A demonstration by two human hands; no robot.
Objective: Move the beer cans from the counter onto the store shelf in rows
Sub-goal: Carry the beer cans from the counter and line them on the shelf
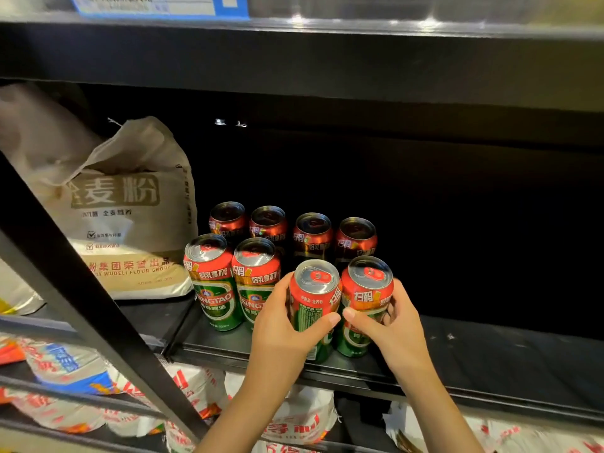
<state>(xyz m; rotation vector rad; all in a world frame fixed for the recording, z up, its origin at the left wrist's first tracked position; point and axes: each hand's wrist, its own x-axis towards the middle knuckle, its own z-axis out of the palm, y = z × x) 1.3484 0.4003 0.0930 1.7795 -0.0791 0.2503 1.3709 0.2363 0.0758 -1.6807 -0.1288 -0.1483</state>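
Centre of frame, both hands are on the front row of cans on the black shelf [490,351]. Left hand [281,325] grips a beer can [313,299], fingers curled round its left side w/ thumb across the green label; this can looks tilted slightly. Right hand [392,325] grips a second can [367,295] just to the right, thumb on the front, fingers wrapped round the right side. The two held cans sit side by side, touching or nearly so; can't tell whether their bases rest on the shelf or are just above it.

Left of them, 2 more cans [228,282] stand upright in the same front row, red tops, green bodies, touching each other. Behind, a back row of 4 cans [291,233] stands in shadow, spaced slightly apart. So 8 cans in all on the shelf, 2 rows of 4.

Left of the cans, a beige flour bag [130,217] w/ Chinese print leans upright, close beside the leftmost cans. A black diagonal frame bar [85,308] cuts across the lower left of the frame. Below the shelf, lower part of frame, white bags w/ red print [294,420] lie stacked. Top left, a blue-edged label [157,4] sits on the edge of the shelf above.
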